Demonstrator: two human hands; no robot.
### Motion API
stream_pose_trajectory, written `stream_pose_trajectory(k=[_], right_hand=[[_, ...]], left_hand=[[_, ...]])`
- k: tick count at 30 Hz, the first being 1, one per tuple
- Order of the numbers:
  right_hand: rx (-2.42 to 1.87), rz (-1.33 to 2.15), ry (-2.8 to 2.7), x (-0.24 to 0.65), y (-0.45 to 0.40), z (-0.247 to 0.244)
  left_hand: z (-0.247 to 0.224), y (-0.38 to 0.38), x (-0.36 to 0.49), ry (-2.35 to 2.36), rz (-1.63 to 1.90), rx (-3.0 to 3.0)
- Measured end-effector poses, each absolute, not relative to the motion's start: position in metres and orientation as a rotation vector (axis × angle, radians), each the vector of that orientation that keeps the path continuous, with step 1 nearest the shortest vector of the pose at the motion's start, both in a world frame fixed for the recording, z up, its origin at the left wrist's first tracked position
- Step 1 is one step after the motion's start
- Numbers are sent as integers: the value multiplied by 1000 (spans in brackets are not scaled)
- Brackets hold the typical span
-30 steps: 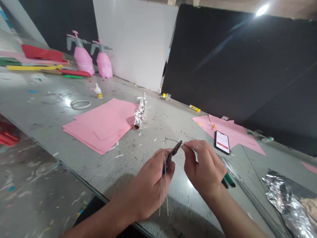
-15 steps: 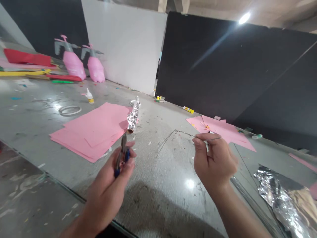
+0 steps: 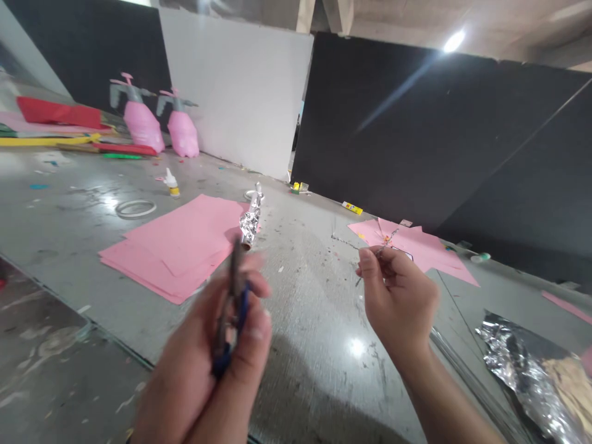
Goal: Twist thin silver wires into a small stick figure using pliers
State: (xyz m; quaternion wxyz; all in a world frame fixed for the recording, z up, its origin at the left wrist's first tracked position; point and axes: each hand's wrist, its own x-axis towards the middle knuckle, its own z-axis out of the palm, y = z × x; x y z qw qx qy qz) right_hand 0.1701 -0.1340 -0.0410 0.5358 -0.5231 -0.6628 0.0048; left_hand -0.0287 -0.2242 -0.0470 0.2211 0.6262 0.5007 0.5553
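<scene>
Dark panel (image 3: 416, 123) across the upper right, pale one (image 3: 235, 86) next to it, and a scuffed grey table (image 3: 300, 333) below. Main thing here is the twisted wire (image 3: 345, 241), just right of centre, pinched tight in the right hand (image 3: 400, 299). Its long stretch runs out toward frame left and slightly up, one end pokes up and right past the knuckles, and a short bit points down-left. Left hand (image 3: 201, 367) is lower left of that, wrapped around blue-handled pliers (image 3: 237, 271), nose pointing up the frame. Pretty blurry, so can't tell if the jaws are apart. So the wire's free stretch points roughly at the pliers' side, but they're well apart with table between. Foil roll (image 3: 250, 222) sits just behind the pliers' nose in view, pink sheets (image 3: 180, 246) left of it. Phone (image 3: 403, 252) is mostly hidden behind the right hand, loose wires (image 3: 476, 385) and crumpled foil (image 3: 522, 370) lower right.
</scene>
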Motion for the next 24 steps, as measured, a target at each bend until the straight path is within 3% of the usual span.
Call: stream_pose_trajectory(k=[4,14,18,24], right_hand=[[-1240,325,-1584,164,-148,-28],[-1112,1054,-1437,159,-155,-30],[-1106,1092,-1419,158,-155,-29],[-1170,854,-1535,153,-160,-22]], left_hand=[[-50,-216,-6,1254,1166,1795],[-72,-191,14,1231,1252,1863],[-72,-190,13,1219,1262,1891],[-71,-189,16,1206,1267,1861]])
